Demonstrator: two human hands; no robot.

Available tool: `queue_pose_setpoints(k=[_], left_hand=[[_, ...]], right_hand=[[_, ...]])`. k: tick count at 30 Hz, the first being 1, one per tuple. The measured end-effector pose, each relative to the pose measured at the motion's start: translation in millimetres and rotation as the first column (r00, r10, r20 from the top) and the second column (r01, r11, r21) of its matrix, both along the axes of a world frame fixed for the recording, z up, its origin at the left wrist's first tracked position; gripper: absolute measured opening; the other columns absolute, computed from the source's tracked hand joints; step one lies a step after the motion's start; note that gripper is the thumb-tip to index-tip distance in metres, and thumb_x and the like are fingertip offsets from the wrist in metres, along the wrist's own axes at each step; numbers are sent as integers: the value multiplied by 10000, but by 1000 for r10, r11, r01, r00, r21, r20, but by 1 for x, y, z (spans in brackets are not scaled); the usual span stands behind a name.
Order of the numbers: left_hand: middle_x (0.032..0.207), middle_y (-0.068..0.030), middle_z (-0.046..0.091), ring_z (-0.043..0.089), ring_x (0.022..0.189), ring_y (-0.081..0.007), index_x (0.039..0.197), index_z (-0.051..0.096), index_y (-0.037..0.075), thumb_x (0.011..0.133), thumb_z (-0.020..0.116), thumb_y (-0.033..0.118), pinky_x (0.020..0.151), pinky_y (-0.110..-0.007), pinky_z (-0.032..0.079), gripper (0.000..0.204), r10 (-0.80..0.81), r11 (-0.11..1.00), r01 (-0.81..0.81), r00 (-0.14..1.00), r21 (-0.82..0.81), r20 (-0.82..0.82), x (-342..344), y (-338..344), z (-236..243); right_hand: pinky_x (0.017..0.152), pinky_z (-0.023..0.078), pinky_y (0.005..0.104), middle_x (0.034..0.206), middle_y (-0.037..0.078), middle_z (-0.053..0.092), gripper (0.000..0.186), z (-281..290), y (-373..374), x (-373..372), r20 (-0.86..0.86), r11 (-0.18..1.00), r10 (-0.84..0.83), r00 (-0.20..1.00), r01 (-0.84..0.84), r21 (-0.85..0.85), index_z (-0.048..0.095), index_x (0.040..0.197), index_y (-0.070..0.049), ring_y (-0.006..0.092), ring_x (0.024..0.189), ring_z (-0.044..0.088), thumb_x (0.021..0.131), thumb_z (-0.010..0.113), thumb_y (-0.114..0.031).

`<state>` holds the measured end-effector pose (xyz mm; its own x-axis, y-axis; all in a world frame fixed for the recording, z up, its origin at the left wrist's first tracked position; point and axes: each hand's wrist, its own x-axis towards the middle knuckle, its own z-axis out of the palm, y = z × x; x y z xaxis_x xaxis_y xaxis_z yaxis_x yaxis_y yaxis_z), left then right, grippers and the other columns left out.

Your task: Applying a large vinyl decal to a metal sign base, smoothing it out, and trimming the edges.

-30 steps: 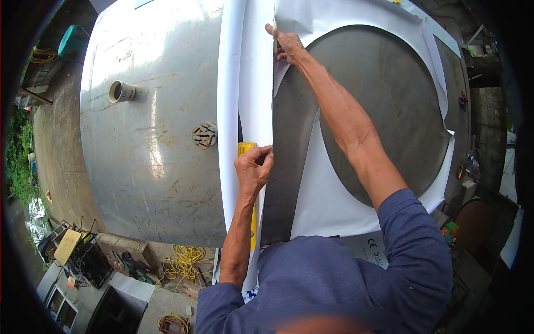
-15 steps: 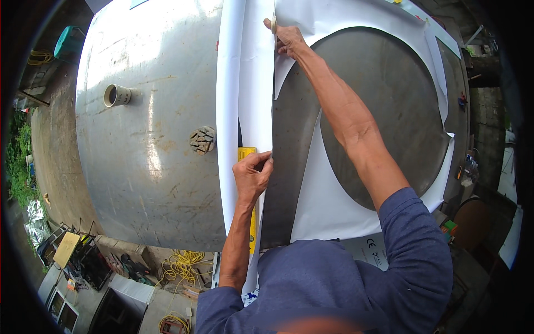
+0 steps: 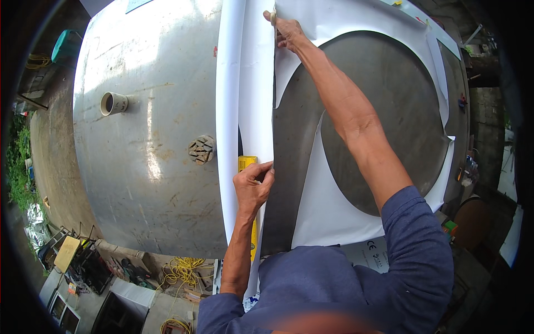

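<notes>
My left hand [image 3: 253, 186] pinches the right edge of a long white paper strip [image 3: 257, 94] between thumb and fingers. Farther up that edge, my right hand [image 3: 289, 34] is closed around scissors [image 3: 273, 18] with a pale handle loop; their blades are mostly hidden. Left of the strip, the paper curls into a long roll [image 3: 228, 111]. A long yellow bar [image 3: 247, 162] lies on the strip, partly covered by my left hand and forearm. To the right, another part of the white paper [image 3: 322, 206] surrounds a large round opening that shows grey metal.
The paper lies on a large grey metal sheet [image 3: 167, 206]. On it, left of the roll, are a pale cup [image 3: 115, 104] and a round, cracked-looking dark lump [image 3: 201, 149]. Yellow cable [image 3: 183, 270] lies coiled on the ground at the lower left.
The view has shifted slightly, so the sheet and cup sit a little differently. My left hand keeps its pinch on the paper edge, and my right hand keeps hold of the scissors.
</notes>
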<state>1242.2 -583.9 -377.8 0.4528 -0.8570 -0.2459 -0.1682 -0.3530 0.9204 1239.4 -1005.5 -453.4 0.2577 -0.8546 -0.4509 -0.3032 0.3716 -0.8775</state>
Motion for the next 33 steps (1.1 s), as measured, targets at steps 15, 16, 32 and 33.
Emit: queue_pose_setpoints(k=[15, 16, 32, 33], left_hand=[[763, -52, 704, 646, 668, -106, 999, 766, -8, 850, 722, 7, 639, -244, 510, 156, 8, 1000, -8, 999, -6, -31, -2, -3, -1], [763, -53, 704, 646, 669, -106, 999, 765, -8, 848, 723, 7, 638, -244, 510, 158, -6, 1000, 6, 999, 6, -36, -2, -2, 0], [772, -53, 707, 641, 685, -102, 1007, 766, -3, 835, 721, 1, 652, -243, 507, 178, -41, 997, 46, 994, 55, -103, -5, -6, -3], [776, -54, 708, 638, 686, -102, 1007, 766, -2, 833, 721, 1, 655, -242, 506, 179, -39, 997, 46, 993, 61, -108, -5, -5, -3]], right_hand=[[658, 507, 393, 886, 130, 633, 716, -2, -43, 3, -52, 1000, 7, 999, -5, 23, 678, 931, 36, 253, 799, 608, 648, 868, -594], [658, 507, 393, 886, 130, 633, 716, -1, -45, 4, -52, 1000, 7, 999, -6, 21, 678, 931, 36, 253, 799, 608, 648, 868, -594], [523, 457, 320, 668, 35, 585, 531, 7, -87, 3, 15, 1000, -7, 1000, 7, 0, 628, 786, -70, 152, 547, 558, 690, 880, -527], [532, 464, 318, 672, 37, 589, 541, 12, -92, 9, -3, 1000, -14, 1000, 14, 10, 625, 786, -71, 155, 556, 567, 689, 875, -541]])
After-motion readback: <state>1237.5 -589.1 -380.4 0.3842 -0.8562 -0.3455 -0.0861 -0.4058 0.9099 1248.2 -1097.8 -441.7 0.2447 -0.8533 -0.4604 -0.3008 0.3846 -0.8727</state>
